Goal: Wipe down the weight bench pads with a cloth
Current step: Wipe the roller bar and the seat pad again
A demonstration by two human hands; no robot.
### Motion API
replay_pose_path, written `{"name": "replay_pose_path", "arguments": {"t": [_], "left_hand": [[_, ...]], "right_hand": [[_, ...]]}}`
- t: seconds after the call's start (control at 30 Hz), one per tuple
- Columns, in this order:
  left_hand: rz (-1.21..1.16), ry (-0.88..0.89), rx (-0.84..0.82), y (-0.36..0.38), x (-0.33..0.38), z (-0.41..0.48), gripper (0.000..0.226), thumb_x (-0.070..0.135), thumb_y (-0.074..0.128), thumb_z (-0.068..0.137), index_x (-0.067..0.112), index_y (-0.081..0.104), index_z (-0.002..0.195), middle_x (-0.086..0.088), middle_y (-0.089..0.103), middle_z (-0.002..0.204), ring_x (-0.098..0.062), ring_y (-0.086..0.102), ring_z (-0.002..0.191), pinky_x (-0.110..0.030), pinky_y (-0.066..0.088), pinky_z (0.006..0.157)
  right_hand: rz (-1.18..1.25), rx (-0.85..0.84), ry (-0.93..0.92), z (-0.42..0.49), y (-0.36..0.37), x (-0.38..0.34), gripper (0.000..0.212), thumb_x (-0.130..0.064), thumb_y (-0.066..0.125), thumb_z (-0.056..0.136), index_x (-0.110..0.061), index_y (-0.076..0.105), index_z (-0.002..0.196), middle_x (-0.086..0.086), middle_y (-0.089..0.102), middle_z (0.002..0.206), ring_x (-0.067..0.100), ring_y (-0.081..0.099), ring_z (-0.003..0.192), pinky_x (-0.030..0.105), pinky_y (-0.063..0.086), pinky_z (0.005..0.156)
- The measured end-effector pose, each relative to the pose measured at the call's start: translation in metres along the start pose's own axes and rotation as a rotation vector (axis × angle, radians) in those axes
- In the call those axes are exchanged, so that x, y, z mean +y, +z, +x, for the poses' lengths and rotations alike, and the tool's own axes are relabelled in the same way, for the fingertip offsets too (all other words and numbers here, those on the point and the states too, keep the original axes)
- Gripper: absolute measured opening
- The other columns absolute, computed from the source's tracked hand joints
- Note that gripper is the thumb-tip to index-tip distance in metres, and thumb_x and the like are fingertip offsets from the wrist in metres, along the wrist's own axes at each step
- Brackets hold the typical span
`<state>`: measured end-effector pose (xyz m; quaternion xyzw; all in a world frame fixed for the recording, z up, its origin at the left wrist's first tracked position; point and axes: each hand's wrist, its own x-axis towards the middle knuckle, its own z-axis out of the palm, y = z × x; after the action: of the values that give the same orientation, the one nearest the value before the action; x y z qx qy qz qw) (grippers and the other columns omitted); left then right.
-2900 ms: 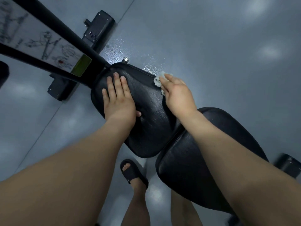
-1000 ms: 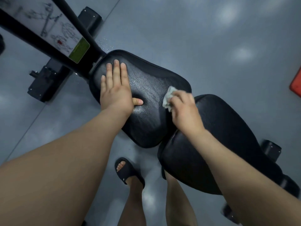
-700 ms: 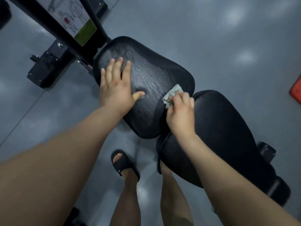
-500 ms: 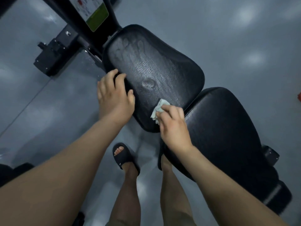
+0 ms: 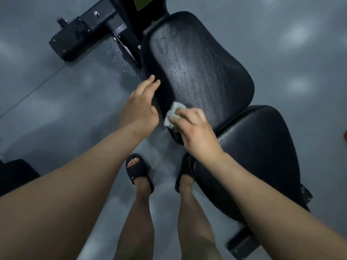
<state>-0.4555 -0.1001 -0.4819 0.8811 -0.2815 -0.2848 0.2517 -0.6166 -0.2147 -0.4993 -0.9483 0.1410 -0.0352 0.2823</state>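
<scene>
Black textured vinyl: the upper pad (image 5: 197, 68) has smudges near its top end, and the lower pad (image 5: 262, 156) butts against its near end. The right hand (image 5: 197, 136), fingers curled, pinches a small wadded cloth (image 5: 173, 114) at the upper pad's near-left edge. The left hand (image 5: 139, 109) rests on that edge, fingers straight and together. Risks: the wad slides off the rounded edge, the top smudges get missed, or the sandals (image 5: 139, 171) slip on the droplet-speckled floor (image 5: 120, 59).
</scene>
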Motion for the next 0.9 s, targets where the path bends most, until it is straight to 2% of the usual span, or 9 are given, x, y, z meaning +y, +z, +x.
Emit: {"name": "replay_pose_path", "arguments": {"t": [0.13, 0.3, 0.43, 0.5, 0.6, 0.7, 0.8, 0.83, 0.9], "left_hand": [[-0.019, -0.058, -0.019, -0.011, -0.013, -0.006, 0.068, -0.001, 0.043, 0.089, 0.024, 0.043, 0.152, 0.005, 0.038, 0.158, -0.017, 0.036, 0.144, -0.032, 0.032, 0.118], [-0.042, -0.196, 0.001, -0.022, -0.027, -0.015, 0.049, 0.005, 0.045, 0.094, 0.018, 0.056, 0.141, -0.004, 0.05, 0.145, -0.023, 0.047, 0.133, -0.028, 0.033, 0.11], [-0.067, -0.193, -0.001, -0.03, -0.036, -0.014, 0.041, 0.007, 0.047, 0.095, 0.015, 0.062, 0.132, -0.005, 0.055, 0.137, -0.023, 0.05, 0.13, -0.032, 0.038, 0.111], [-0.081, -0.191, 0.017, -0.033, -0.038, -0.013, 0.038, 0.007, 0.048, 0.094, 0.015, 0.064, 0.128, -0.005, 0.058, 0.133, -0.022, 0.053, 0.127, -0.034, 0.041, 0.109], [-0.11, -0.192, 0.055, -0.033, -0.04, -0.01, 0.035, 0.008, 0.049, 0.092, 0.016, 0.067, 0.122, -0.004, 0.06, 0.126, -0.023, 0.056, 0.121, -0.036, 0.044, 0.106], [-0.122, -0.207, 0.064, -0.032, -0.04, -0.011, 0.034, 0.008, 0.05, 0.091, 0.016, 0.067, 0.119, -0.005, 0.061, 0.122, -0.022, 0.058, 0.117, -0.034, 0.045, 0.104], [-0.127, -0.213, 0.062, -0.031, -0.036, -0.012, 0.033, 0.009, 0.05, 0.091, 0.016, 0.068, 0.118, -0.004, 0.061, 0.12, -0.022, 0.057, 0.117, -0.035, 0.046, 0.103], [-0.127, -0.211, 0.06, -0.032, -0.035, -0.012, 0.033, 0.009, 0.051, 0.091, 0.016, 0.068, 0.119, -0.004, 0.061, 0.121, -0.022, 0.057, 0.118, -0.035, 0.046, 0.104], [-0.116, -0.194, 0.053, -0.033, -0.034, -0.01, 0.033, 0.01, 0.05, 0.092, 0.015, 0.067, 0.12, -0.004, 0.061, 0.121, -0.023, 0.056, 0.119, -0.036, 0.046, 0.104]], "right_hand": [[-0.06, -0.112, -0.082, -0.003, -0.012, 0.011, 0.03, -0.009, 0.06, 0.092, -0.018, 0.069, 0.119, 0.001, 0.058, 0.125, 0.03, 0.05, 0.112, 0.046, 0.057, 0.077], [-0.081, 0.049, -0.023, 0.079, -0.024, 0.016, 0.035, -0.004, 0.062, 0.091, -0.019, 0.069, 0.121, 0.004, 0.058, 0.128, 0.03, 0.049, 0.114, 0.044, 0.053, 0.086], [-0.071, 0.245, 0.16, 0.147, -0.029, 0.013, 0.046, 0.004, 0.052, 0.09, -0.014, 0.064, 0.13, 0.006, 0.059, 0.13, 0.028, 0.051, 0.115, 0.014, 0.032, 0.097], [-0.056, 0.332, 0.237, 0.171, -0.027, 0.011, 0.052, 0.003, 0.047, 0.087, -0.013, 0.06, 0.135, 0.006, 0.06, 0.132, 0.029, 0.053, 0.118, 0.007, 0.024, 0.099], [-0.005, 0.377, 0.281, 0.185, -0.018, -0.002, 0.054, 0.002, 0.045, 0.085, -0.011, 0.062, 0.135, 0.009, 0.058, 0.14, 0.029, 0.05, 0.127, 0.009, 0.023, 0.108], [-0.041, 0.255, -0.01, 0.169, -0.007, -0.021, 0.047, 0.006, 0.052, 0.083, -0.01, 0.069, 0.124, 0.011, 0.062, 0.131, 0.034, 0.051, 0.116, 0.032, 0.044, 0.103], [-0.167, 0.072, -0.247, 0.153, -0.023, 0.0, 0.036, -0.003, 0.057, 0.091, -0.016, 0.07, 0.123, 0.005, 0.062, 0.129, 0.035, 0.052, 0.112, 0.038, 0.048, 0.094], [-0.234, 0.067, -0.258, 0.153, -0.033, 0.013, 0.035, -0.006, 0.055, 0.093, -0.017, 0.07, 0.122, 0.005, 0.063, 0.13, 0.037, 0.052, 0.111, 0.037, 0.046, 0.093], [-0.287, 0.156, -0.077, 0.162, -0.05, 0.038, 0.037, -0.005, 0.05, 0.091, -0.017, 0.071, 0.119, 0.007, 0.063, 0.131, 0.04, 0.051, 0.108, 0.034, 0.04, 0.094]]}}
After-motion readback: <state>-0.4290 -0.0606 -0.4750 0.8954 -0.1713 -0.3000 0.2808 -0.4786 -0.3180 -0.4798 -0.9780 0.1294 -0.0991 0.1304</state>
